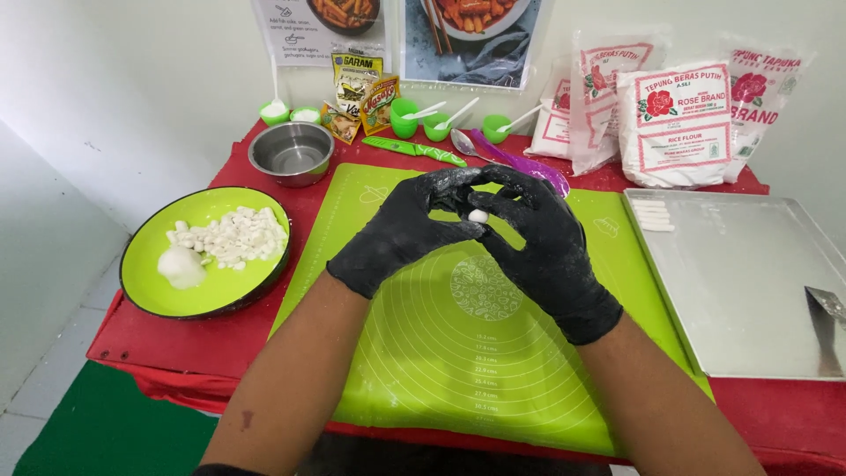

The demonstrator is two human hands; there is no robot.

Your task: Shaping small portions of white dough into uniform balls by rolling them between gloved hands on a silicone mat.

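Both my hands wear black gloves and meet above the green silicone mat (pixel 458 353). A small white dough piece (pixel 478 215) is pinched between the fingertips of my left hand (pixel 401 234) and my right hand (pixel 539 247). To the left stands a green bowl (pixel 159 291) with a white dough lump (pixel 181 266) and several small cut dough pieces (pixel 233 236). On the right a metal tray (pixel 749 291) carries a few shaped white dough sticks (pixel 652 216) at its far left corner.
A steel bowl (pixel 292 152), green knife (pixel 412 150), purple spatula (pixel 520 163), metal spoon (pixel 464 143), small green cups with spoons (pixel 421 119), seasoning sachets (pixel 359 92) and flour bags (pixel 674 119) line the back of the red table (pixel 176 339). A metal scraper (pixel 827 322) lies on the tray.
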